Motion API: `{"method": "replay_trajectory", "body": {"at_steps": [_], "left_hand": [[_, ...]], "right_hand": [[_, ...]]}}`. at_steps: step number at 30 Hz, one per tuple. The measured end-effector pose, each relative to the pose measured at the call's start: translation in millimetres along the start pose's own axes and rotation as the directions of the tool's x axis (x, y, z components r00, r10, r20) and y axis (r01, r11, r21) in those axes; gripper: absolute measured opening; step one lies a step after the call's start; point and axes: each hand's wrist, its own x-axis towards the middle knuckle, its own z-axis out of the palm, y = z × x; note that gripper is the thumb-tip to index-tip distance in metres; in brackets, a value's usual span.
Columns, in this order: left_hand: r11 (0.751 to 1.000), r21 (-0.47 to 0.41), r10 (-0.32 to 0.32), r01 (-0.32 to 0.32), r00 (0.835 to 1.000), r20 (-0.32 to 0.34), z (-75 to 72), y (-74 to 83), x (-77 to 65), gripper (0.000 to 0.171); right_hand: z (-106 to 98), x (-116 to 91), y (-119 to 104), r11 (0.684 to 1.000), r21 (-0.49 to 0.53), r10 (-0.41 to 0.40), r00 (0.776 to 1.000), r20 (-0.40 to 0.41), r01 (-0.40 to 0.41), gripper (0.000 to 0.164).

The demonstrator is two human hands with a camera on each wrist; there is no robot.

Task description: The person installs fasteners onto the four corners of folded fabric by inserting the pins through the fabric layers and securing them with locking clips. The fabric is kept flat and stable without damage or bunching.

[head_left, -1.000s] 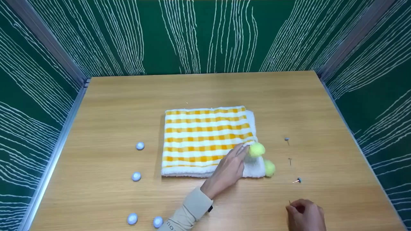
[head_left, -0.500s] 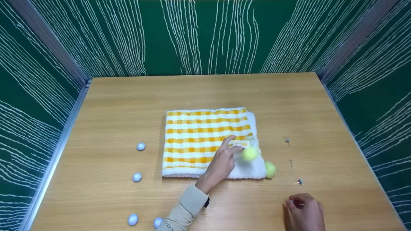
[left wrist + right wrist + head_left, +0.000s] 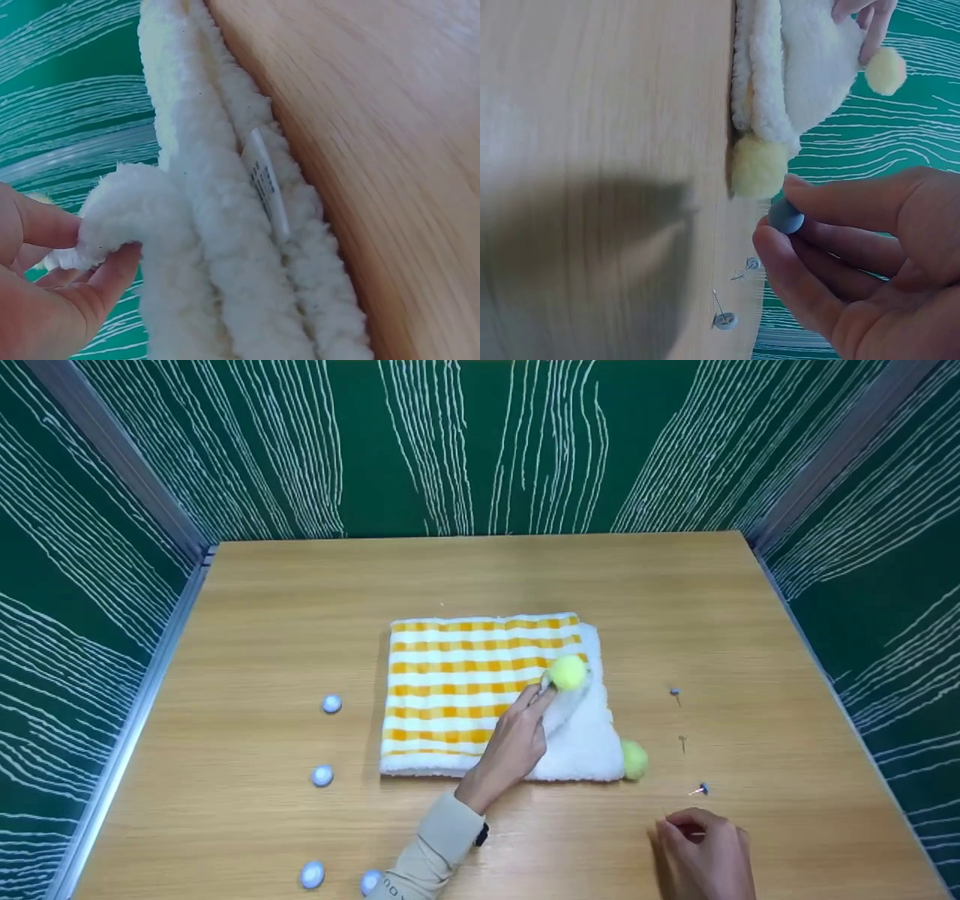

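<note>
Blanket folded on the counter here, its corner pinched in the left grip; right grip pinches a pin.

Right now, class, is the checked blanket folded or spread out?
The blanket is folded: the left wrist view shows fleecy layers stacked; the left hand holds a corner turned up.

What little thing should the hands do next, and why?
Perhaps the right hand should bring its round-headed grey-blue pin toward the lifted white fleece corner, because the left hand pinches that up and the pin is apart from it.
</note>
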Motion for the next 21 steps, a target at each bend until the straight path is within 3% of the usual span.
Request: {"method": "replay_trajectory", "body": {"at_steps": [3, 6, 12, 18, 21], "left_hand": [[1.0, -0.008, -0.011, 0.011, 1.0, -0.003, -1.9, -0.3, -0.8, 0.045], [0.999, -0.025, -0.032, 0.032, 0.999, 0.008, -4.2, -0.2, -1.6, 0.048], [0.999, -0.03, -0.017, 0.017, 1.0, 0.005, -7.5, -0.4, -1.8, 0.054], [0.999, -0.036, 0.016, -0.017, 1.0, -0.004, -9.8, 1.1, -2.3, 0.06], [1.0, -0.021, 0.024, -0.024, 1.0, 0.006, -11.1, 2.3, -2.1, 0.059]], "right_hand": [[1.1, 2.9, -4.8, 0.999, 0.009, -0.044, 0.999, -0.004, 0.044, 0.011], [3.0, 8.3, -13.2, 0.989, 0.009, -0.145, 0.988, -0.052, 0.146, 0.009], [13.3, 24.9, -40.4, 0.918, 0.023, -0.384, 0.903, -0.195, 0.395, 0.011], [21.4, 39.2, -69.6, 0.86, 0.078, -0.478, 0.848, -0.229, 0.505, 0.01], [23.6, 43.9, -79.7, 0.848, 0.089, -0.491, 0.837, -0.243, 0.523, 0.011]]}}
